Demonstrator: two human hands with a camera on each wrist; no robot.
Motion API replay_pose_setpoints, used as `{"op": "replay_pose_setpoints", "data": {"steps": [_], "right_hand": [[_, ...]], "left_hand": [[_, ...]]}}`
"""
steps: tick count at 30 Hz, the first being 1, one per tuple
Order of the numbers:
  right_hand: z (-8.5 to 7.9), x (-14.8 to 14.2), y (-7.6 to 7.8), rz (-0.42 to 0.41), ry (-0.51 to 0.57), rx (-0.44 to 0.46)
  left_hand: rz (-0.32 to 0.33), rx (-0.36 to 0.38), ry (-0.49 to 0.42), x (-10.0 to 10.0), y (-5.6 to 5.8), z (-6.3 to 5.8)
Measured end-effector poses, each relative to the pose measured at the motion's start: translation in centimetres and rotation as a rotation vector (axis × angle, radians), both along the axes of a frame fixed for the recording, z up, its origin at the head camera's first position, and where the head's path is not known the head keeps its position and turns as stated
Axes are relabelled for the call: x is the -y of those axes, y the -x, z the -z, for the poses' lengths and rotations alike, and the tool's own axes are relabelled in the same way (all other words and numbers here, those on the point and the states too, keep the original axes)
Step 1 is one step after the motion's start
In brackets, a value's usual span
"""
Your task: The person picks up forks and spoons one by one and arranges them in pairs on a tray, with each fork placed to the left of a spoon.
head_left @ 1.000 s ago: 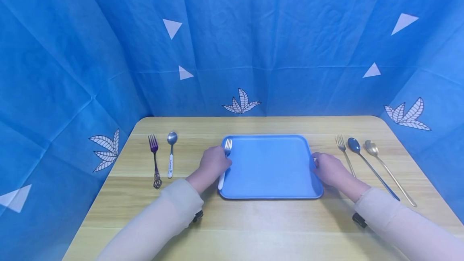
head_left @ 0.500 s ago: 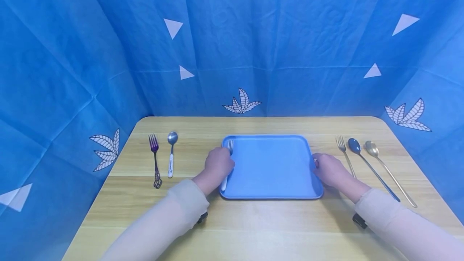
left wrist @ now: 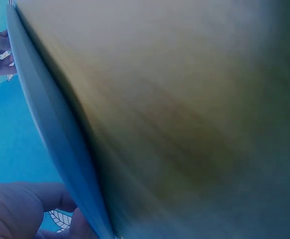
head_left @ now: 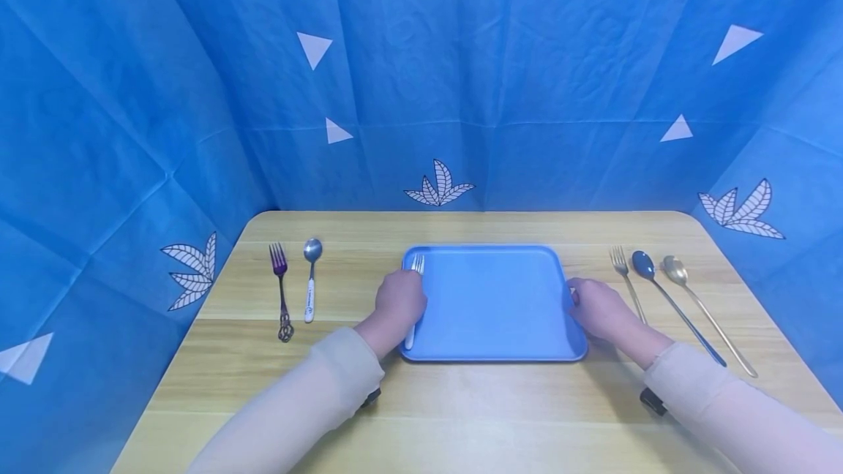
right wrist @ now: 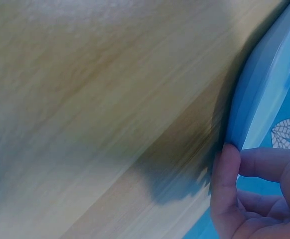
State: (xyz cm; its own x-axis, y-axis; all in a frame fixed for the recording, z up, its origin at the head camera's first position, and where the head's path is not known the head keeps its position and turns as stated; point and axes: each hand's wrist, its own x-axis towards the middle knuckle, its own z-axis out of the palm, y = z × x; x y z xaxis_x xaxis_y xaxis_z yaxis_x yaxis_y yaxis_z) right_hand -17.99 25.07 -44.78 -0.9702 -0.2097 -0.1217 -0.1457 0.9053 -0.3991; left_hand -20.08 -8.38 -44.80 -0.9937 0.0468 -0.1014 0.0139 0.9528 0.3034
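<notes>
A blue tray (head_left: 494, 306) lies on the wooden table. Along the inside of its left rim is a fork (head_left: 418, 262) with silver tines and a white handle, its middle covered by my left hand (head_left: 400, 302). Curled fingers of that hand hold the fork; the grip itself is hidden from the head view. In the left wrist view, thumb and fingers (left wrist: 58, 195) sit at the tray's rim, and the fork cannot be made out. My right hand (head_left: 602, 307) pinches the tray's right rim between thumb and finger, as the right wrist view shows (right wrist: 228, 162).
To the left lie a purple fork (head_left: 280, 287) and a spoon with a white handle (head_left: 310, 291). Right of the tray are a gold fork (head_left: 620, 263), a dark blue spoon (head_left: 644, 264) and a gold spoon (head_left: 675, 269). A blue patterned curtain (head_left: 421, 93) surrounds the table.
My left hand has moved slightly right, bringing the white-handled fork from over the tray's left rim to just inside it. The right hand and the tray stay in place.
</notes>
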Motion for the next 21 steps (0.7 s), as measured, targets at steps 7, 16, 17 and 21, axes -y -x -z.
{"op": "replay_pose_setpoints", "data": {"steps": [7,16,17,21], "right_hand": [[-0.21,0.22,-0.18,0.0,-0.005,0.002],[-0.26,0.21,-0.19,0.004,-0.008,0.009],[-0.25,0.19,-0.18,0.003,-0.009,0.008],[-0.22,0.12,-0.14,-0.001,-0.007,0.005]], "left_hand": [[0.026,-0.047,0.04,0.0,-0.02,0.29],[0.033,-0.036,0.075,-0.12,0.2,0.62],[0.034,-0.034,0.079,-0.13,0.24,0.62],[0.038,-0.04,0.092,-0.2,0.3,0.58]]}}
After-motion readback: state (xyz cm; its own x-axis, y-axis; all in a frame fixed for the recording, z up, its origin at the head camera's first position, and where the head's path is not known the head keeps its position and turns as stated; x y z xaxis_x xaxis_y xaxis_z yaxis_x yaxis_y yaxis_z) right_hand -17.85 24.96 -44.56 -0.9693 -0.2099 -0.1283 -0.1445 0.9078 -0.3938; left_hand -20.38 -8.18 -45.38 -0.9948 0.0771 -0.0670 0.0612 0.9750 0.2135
